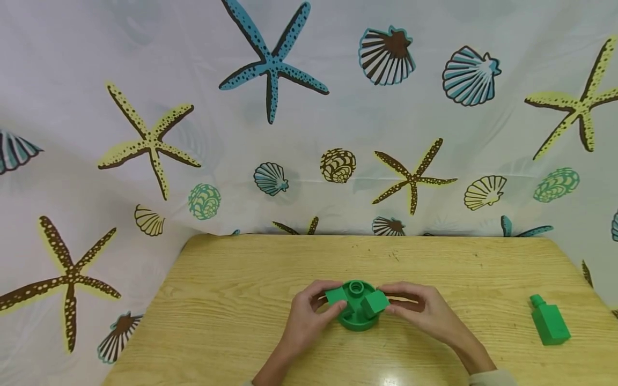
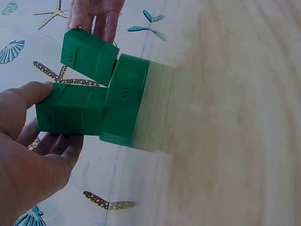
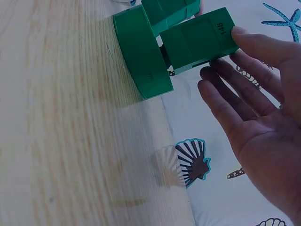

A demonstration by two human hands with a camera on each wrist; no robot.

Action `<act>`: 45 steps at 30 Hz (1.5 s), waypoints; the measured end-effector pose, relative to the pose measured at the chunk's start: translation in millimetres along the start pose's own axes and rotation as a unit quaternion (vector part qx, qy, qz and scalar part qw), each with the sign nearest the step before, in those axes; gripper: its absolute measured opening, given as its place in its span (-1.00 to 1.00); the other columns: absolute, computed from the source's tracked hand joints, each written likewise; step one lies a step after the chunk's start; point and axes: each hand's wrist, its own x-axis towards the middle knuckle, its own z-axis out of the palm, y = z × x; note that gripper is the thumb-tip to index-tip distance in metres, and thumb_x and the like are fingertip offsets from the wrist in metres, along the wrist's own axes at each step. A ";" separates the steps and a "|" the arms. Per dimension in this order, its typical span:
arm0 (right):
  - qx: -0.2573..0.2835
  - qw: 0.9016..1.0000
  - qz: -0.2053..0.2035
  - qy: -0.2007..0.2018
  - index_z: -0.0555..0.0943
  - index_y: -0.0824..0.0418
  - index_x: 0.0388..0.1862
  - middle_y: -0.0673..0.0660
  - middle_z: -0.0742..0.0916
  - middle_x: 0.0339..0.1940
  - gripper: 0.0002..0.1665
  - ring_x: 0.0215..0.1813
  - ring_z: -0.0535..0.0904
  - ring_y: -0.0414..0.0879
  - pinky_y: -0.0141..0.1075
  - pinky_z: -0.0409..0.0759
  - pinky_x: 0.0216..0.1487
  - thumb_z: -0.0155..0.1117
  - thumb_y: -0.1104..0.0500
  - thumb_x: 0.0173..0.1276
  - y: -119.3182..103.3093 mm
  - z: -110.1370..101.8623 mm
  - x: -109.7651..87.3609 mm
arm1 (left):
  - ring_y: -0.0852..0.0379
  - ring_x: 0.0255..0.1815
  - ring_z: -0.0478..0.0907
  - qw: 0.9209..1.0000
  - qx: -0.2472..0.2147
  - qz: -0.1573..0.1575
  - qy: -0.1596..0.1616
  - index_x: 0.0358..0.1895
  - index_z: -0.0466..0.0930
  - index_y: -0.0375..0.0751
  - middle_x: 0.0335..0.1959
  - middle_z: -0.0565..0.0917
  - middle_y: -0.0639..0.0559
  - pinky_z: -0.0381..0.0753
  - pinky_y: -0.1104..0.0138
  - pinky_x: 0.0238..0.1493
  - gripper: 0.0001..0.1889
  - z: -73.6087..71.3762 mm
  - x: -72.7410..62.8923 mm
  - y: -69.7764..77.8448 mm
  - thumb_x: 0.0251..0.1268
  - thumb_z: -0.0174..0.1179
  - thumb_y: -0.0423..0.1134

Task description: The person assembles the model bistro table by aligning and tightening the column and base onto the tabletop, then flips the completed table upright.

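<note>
A green round base (image 1: 358,325) with a raised ring socket sits on the wooden table. Two green square bottle-like blocks stand on it. My left hand (image 1: 309,316) pinches the left block (image 1: 336,295), thumb on one side and fingers on the other; this block (image 2: 70,110) looks seated on the base (image 2: 124,101). The right block (image 1: 375,304) leans outward, and my right hand (image 1: 425,311) holds its outer end between thumb and fingers. In the right wrist view a narrow dark neck shows between this block (image 3: 200,40) and the base (image 3: 141,54).
Another green square bottle-shaped piece (image 1: 550,321) with a ridged neck lies on its side at the table's right. A white cloth (image 1: 314,203) printed with starfish and shells hangs behind the wooden table (image 1: 217,300) and along its sides.
</note>
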 end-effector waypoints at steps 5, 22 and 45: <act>0.000 1.000 0.004 0.015 0.64 0.35 0.15 0.32 0.70 0.14 -0.63 0.21 0.67 0.01 -0.16 0.67 0.15 0.41 0.36 0.38 0.6 4.9 0.3 | -0.03 0.20 0.60 1.000 -0.003 0.000 -0.001 0.19 0.63 -0.37 0.17 0.60 -0.30 0.62 0.28 0.21 -0.60 0.2 -1.2 1.3 0.34 0.41 -0.32; -0.094 0.995 -0.021 0.034 0.62 0.23 0.31 0.09 0.66 0.00 -0.46 -0.02 0.64 0.05 -0.09 0.71 0.10 0.49 0.22 0.36 0.0 27.3 7.6 | -0.01 0.19 0.60 1.000 -0.001 -0.005 -0.003 0.18 0.63 -0.36 0.16 0.60 -0.30 0.62 0.25 0.22 -0.60 -0.3 -1.8 1.2 0.33 0.42 -0.31; -0.076 0.994 0.016 0.074 0.63 0.17 0.12 0.11 0.75 0.06 -0.54 0.12 0.71 0.02 -0.17 0.69 0.13 0.56 0.20 0.27 4.1 28.5 17.7 | -0.01 0.21 0.60 1.000 -0.005 -0.004 -0.002 0.20 0.63 -0.35 0.17 0.60 -0.29 0.62 0.21 0.23 -0.59 -0.4 -1.4 1.8 0.34 0.42 -0.30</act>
